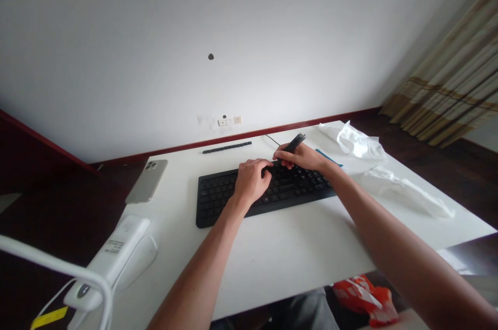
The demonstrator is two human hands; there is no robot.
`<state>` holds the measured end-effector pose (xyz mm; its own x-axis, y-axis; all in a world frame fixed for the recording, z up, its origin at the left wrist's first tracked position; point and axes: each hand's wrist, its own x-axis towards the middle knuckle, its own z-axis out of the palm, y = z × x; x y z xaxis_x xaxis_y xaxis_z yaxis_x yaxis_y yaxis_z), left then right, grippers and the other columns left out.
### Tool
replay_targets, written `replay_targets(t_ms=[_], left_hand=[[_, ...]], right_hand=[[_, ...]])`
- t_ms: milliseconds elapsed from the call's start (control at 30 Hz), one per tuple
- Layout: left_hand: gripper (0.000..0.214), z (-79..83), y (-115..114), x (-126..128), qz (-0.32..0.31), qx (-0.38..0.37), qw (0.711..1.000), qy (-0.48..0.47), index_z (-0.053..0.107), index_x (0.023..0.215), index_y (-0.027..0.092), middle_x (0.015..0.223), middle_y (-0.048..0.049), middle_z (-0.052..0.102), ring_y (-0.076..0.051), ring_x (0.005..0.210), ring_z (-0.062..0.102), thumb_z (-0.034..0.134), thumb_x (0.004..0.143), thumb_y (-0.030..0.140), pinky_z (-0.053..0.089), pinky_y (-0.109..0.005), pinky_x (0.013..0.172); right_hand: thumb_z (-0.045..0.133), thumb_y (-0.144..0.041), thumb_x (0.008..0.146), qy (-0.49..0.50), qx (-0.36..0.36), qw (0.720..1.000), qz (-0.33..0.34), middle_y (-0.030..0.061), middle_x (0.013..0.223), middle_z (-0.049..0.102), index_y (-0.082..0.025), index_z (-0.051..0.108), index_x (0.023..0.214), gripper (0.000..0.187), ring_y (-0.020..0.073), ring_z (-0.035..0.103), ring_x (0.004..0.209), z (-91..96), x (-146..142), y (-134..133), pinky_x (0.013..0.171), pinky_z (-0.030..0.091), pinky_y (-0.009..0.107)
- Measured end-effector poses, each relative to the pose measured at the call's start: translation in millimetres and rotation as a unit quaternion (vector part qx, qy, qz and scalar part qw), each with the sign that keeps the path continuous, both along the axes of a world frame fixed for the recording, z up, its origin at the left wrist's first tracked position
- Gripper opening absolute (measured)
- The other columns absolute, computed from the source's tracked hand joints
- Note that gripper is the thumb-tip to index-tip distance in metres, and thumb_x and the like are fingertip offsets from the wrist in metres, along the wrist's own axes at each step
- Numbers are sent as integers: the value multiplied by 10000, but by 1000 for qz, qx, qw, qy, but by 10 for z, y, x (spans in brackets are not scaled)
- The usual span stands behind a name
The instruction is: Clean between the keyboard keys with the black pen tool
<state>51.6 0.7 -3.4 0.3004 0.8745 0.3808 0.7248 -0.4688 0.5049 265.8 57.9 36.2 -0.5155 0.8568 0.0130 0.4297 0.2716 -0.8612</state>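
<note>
A black keyboard (218, 197) lies across the middle of the white table (295, 252). My left hand (251, 182) rests on its upper middle keys with the fingers curled and a fingertip pressed at the top row. My right hand (301, 157) is just behind the keyboard's far edge, closed round a slim dark tool (295, 141) that slants up and away. The tool's lower tip is hidden between my two hands.
A thin black strip (226, 147) lies near the table's far edge. A phone (147, 180) overhangs the left edge, with a white device (111, 257) and cable below it. White plastic bags (360, 143) sprawl at the right. An orange packet (365, 299) lies under the table's front edge.
</note>
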Motion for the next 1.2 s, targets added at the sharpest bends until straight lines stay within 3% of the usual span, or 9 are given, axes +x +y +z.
replay_targets(t_ms=[100,200,367,667,900,1067,1200], left_hand=[[320,8,10,-2,-8,-1,1000,-3,780,1081,265,1157,13,787,-206,1072,706,563,922,91,511,-386,1060],[357,7,16,-4,-5,-2,1000,1,789,1100,268,1172,10,786,-203,1080,707,544,924,76,511,-389,1072],[407,-8,3,-9,-11,3,1000,27,775,1183,286,1256,4,760,-215,1133,686,539,930,71,504,-419,1078],[430,-10,5,-15,-23,7,998,50,764,1221,292,1299,5,744,-221,1150,673,515,949,71,505,-426,1055],[431,-4,19,-15,-26,7,999,40,767,1216,293,1242,15,768,-219,1126,696,541,926,67,517,-418,1059],[419,6,12,-12,-18,5,999,31,775,1203,293,1236,16,770,-222,1121,702,544,926,80,520,-417,1061],[435,10,7,-10,-20,4,999,33,771,1211,306,1244,14,767,-217,1130,702,539,926,73,521,-414,1064]], right_hand=[[793,-478,799,-3,-16,1000,25,16,771,707,-193,761,1040,374,184,670,686,-5,76,21,655,554,310],[784,-428,806,1,-13,999,41,21,808,737,-218,774,1105,365,209,695,757,-49,130,59,715,571,341],[776,-408,805,-6,36,999,15,42,935,779,-225,796,1058,313,251,715,913,-104,128,92,822,567,370],[748,-480,824,14,23,1000,-7,37,761,740,-147,766,1035,394,211,693,758,-105,17,67,733,529,325],[794,-448,784,22,-8,999,23,33,811,766,-178,772,1021,359,230,724,807,-87,50,53,764,556,341],[803,-404,766,-12,43,999,27,35,885,775,-201,792,965,285,229,708,847,-51,48,30,753,552,325],[794,-421,778,-9,44,999,-8,31,819,770,-186,780,984,314,226,709,794,-77,20,35,707,539,313]])
